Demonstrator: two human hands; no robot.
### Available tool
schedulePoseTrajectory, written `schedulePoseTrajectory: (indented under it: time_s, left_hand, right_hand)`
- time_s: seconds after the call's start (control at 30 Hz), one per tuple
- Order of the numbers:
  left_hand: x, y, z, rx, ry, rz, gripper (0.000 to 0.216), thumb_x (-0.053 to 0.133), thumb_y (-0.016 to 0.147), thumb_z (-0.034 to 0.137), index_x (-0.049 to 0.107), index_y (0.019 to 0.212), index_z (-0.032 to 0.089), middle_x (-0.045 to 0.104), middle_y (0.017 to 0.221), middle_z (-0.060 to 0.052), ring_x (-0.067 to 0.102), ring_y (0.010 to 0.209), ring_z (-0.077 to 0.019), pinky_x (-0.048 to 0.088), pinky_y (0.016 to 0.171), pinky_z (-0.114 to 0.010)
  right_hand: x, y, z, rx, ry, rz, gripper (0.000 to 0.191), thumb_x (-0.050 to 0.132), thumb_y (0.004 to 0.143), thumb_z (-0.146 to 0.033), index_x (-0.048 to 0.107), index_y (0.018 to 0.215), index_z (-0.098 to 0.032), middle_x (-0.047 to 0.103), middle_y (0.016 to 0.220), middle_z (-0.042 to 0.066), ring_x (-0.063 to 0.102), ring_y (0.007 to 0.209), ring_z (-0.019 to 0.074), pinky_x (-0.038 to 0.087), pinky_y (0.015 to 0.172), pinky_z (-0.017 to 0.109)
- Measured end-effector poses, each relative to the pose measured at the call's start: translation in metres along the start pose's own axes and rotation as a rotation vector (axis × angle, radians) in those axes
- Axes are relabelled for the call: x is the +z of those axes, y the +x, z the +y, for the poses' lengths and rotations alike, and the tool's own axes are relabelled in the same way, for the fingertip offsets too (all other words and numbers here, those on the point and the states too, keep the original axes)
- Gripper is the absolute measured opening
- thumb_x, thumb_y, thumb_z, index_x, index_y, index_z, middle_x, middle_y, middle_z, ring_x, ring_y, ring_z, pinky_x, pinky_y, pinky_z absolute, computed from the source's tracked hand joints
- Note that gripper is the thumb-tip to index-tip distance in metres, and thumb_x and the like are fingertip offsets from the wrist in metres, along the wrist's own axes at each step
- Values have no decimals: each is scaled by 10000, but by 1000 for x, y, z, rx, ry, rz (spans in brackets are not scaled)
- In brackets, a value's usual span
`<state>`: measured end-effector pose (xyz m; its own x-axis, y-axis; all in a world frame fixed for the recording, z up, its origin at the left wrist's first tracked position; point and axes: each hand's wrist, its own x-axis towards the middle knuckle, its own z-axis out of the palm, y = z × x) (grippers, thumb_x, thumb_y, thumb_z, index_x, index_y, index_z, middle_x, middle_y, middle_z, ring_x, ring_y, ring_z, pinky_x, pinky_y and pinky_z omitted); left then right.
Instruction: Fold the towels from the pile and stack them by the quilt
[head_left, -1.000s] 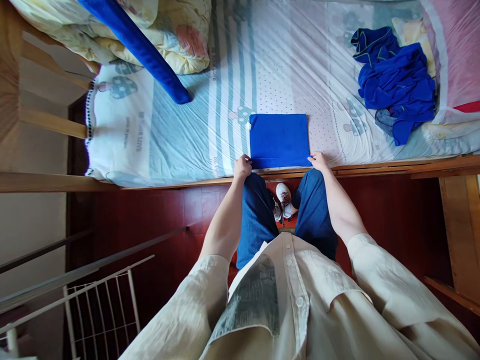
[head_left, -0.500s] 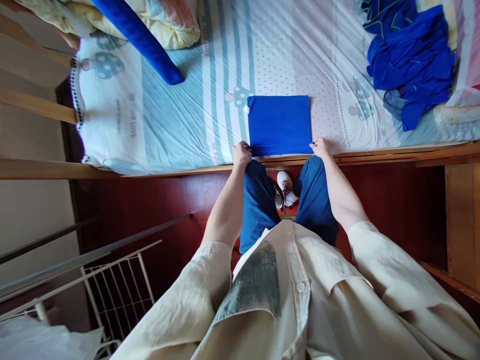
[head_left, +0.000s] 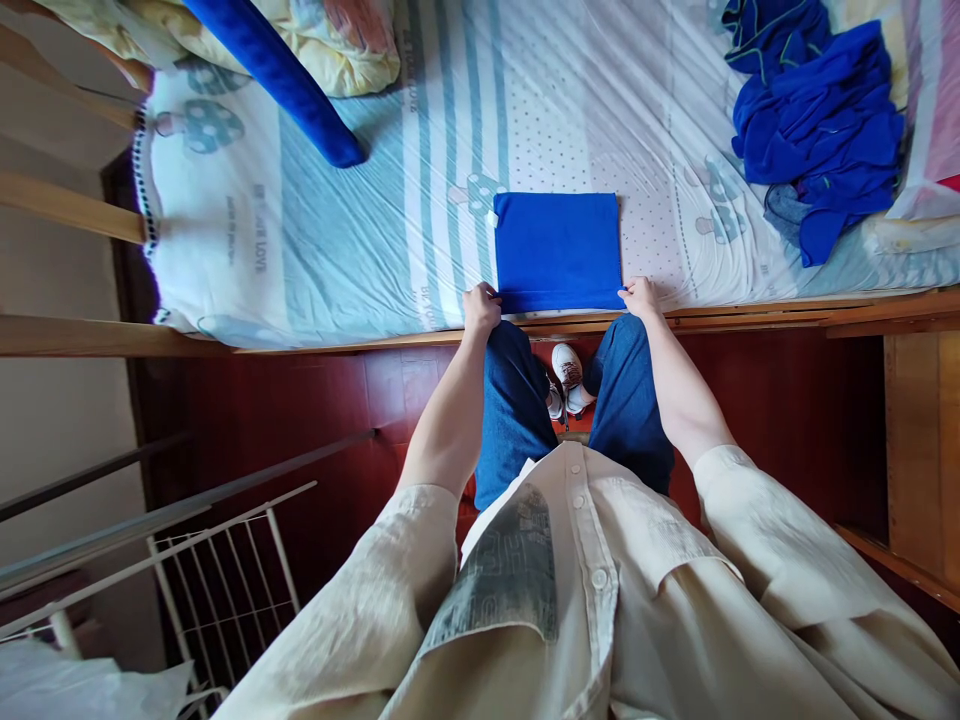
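Observation:
A blue cloth point(head_left: 557, 250), folded into a flat rectangle, lies at the front edge of the bed. It has a small white tag point(head_left: 491, 219) on its left side. My left hand point(head_left: 482, 304) pinches the cloth's near left corner. At the near right corner, the fingers of my right hand point(head_left: 640, 296) are closed on the edge of the same cloth. Both hands rest low, by the bed's rim and just above my knees.
Crumpled blue cloths point(head_left: 821, 130) lie heaped at the right of the bed. A blue roll point(head_left: 277, 85) and a yellow quilt point(head_left: 352, 50) are at the upper left. The wooden bed rail point(head_left: 720, 314) runs along the front. A white metal rack point(head_left: 225, 570) stands lower left.
The view has shifted very slightly. Both hands stay at the near corners of the blue cloth, which looks the same.

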<state>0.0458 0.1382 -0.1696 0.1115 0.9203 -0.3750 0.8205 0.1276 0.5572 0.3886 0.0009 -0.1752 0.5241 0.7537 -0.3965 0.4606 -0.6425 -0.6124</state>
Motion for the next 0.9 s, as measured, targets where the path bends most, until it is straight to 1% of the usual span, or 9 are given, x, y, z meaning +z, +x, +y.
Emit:
schedulePoseTrajectory:
  time_s: [0.2, 0.37, 0.47, 0.6, 0.73, 0.83, 0.9]
  left_hand:
    - [-3, 1, 0, 19, 4, -22, 104, 643, 779, 158, 607, 853, 223, 748, 894, -92, 703, 1067, -293, 530, 1025, -407]
    - [-4, 1, -1, 6, 15, -13, 147, 706, 779, 157, 580, 819, 222, 732, 886, -88, 697, 1069, -289, 521, 1029, -389]
    - [-4, 3, -1, -17, 27, -14, 186, 721, 774, 152, 551, 781, 227, 716, 875, -85, 695, 1039, -295, 527, 1000, -385]
    - [-3, 3, 0, -8, 33, -24, 175, 707, 768, 136, 556, 783, 225, 700, 850, -77, 692, 980, -277, 529, 951, -374]
    - [-5, 0, -1, 81, 71, 7, 132, 644, 774, 112, 570, 781, 221, 693, 868, -84, 677, 979, -277, 518, 960, -390]
    - [-9, -5, -1, 216, 83, 49, 136, 580, 784, 88, 618, 825, 212, 695, 945, -98, 668, 1028, -283, 511, 991, -400]
    - [-12, -9, -1, 328, 83, 39, 182, 557, 808, 95, 668, 902, 204, 708, 1043, -108, 671, 1063, -278, 515, 1008, -397]
  right_hand:
    - [-2, -3, -4, 19, -41, 4, 62, 753, 852, -191, 741, 912, -185, 797, 946, 103, 745, 976, 266, 583, 985, 416]
    - [-4, -4, 1, -36, -36, 10, 179, 797, 829, -299, 734, 958, -193, 795, 919, 76, 751, 968, 258, 597, 990, 438]
    - [-4, -4, 4, -80, -43, 13, 190, 777, 828, -274, 734, 1000, -205, 783, 891, 44, 739, 963, 245, 594, 1013, 454]
    - [-5, -4, 4, -93, -30, 5, 160, 756, 820, -209, 724, 976, -213, 756, 859, 33, 715, 933, 234, 590, 1019, 458]
    - [-6, -6, 2, -126, -14, -10, 180, 751, 817, -170, 711, 989, -205, 739, 922, 49, 695, 912, 222, 596, 993, 443]
    - [-9, -9, -1, -206, -20, 38, 164, 761, 816, -182, 714, 968, -223, 723, 1035, 64, 693, 944, 224, 606, 971, 431]
    - [-11, -13, -5, -283, -29, 81, 99, 731, 849, -194, 725, 940, -231, 718, 1094, 72, 700, 951, 224, 608, 969, 422]
